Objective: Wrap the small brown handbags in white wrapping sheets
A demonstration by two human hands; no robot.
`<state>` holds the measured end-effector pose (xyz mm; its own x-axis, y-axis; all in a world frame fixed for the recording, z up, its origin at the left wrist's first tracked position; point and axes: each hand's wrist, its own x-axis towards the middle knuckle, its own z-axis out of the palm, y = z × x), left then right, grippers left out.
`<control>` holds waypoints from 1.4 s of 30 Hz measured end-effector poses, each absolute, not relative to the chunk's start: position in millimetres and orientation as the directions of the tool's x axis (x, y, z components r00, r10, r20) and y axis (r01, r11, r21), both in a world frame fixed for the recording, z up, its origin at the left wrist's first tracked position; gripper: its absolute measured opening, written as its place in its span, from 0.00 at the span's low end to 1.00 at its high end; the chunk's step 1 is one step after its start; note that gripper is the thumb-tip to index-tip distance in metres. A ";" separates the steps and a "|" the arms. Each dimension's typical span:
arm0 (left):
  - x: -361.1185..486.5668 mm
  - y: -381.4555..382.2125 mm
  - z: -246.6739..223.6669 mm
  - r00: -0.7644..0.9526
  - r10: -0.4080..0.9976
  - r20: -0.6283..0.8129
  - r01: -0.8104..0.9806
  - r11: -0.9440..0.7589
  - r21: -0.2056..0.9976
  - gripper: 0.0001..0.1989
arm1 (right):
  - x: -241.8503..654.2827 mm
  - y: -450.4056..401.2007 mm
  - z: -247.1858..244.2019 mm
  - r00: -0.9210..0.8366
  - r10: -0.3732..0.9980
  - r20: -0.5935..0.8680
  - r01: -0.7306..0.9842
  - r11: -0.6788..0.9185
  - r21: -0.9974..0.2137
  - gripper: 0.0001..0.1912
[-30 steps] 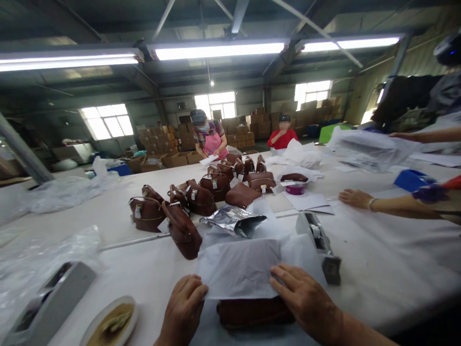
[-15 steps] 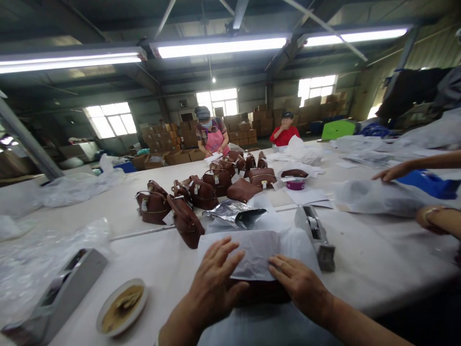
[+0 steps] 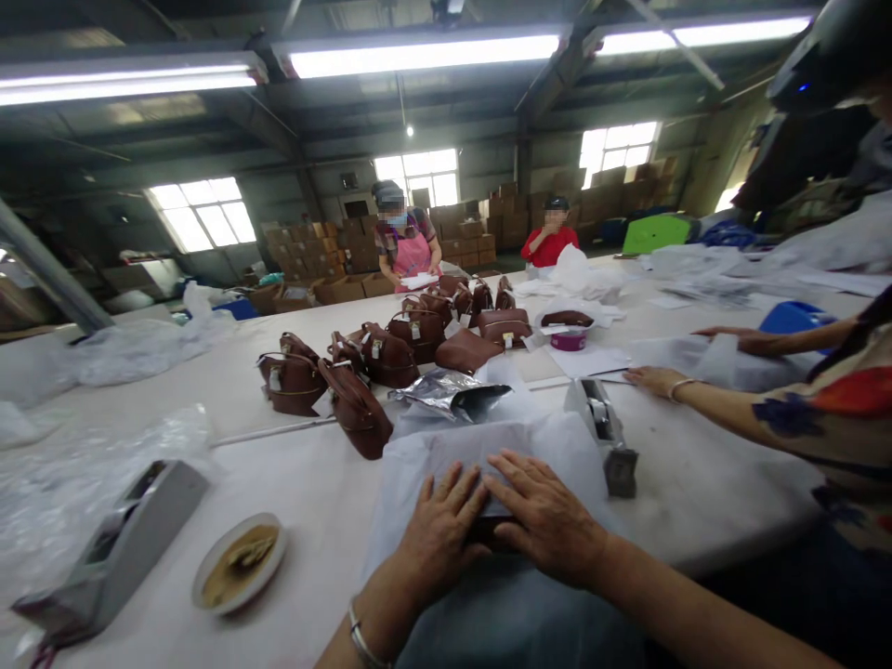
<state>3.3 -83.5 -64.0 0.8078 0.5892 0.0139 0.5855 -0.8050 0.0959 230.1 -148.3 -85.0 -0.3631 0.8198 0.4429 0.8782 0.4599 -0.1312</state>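
Observation:
My left hand lies flat on a sheet of white tissue paper, fingers stretched out. Beside it my right hand also presses flat on the paper, its fingertips close to the left ones. Under the folded sheet a dark brown item shows as a narrow strip between my hands; most of it is covered. More tissue hangs toward me. Just beyond the paper lies a crumpled silver foil bag.
Several brown handbags stand beyond my hands. A tape dispenser is at right, another tape dispenser at left by a dish. At right a co-worker's hands handle a translucent sheet. Two people are across the table.
My hands have come closer together and now lie flat on the paper, which covers more of the brown item. The co-worker at right has leaned into view, hands shifted left.

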 end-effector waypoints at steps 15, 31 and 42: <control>-1.1 -97.7 -76.6 0.785 0.619 0.029 0.618 -0.785 0.041 0.40 | 288.1 -257.2 -141.8 -0.627 0.629 0.460 0.747 0.653 0.125 0.33; 0.1 -96.2 -74.1 0.750 0.661 -0.025 0.661 -0.748 0.063 0.35 | 289.8 -286.5 -179.7 -0.350 0.639 0.685 0.867 0.498 -0.021 0.20; -0.4 -92.5 -76.9 0.751 0.660 0.000 0.659 -0.749 0.073 0.34 | 284.8 -307.9 -217.4 0.453 0.865 -0.216 0.100 -0.290 -0.952 0.28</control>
<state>-0.4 -92.5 -76.9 0.7509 0.6604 -0.0003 0.6587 -0.7489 0.0732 284.8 -307.9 -217.4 0.4529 0.8651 -0.2157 0.0999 -0.2896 -0.9519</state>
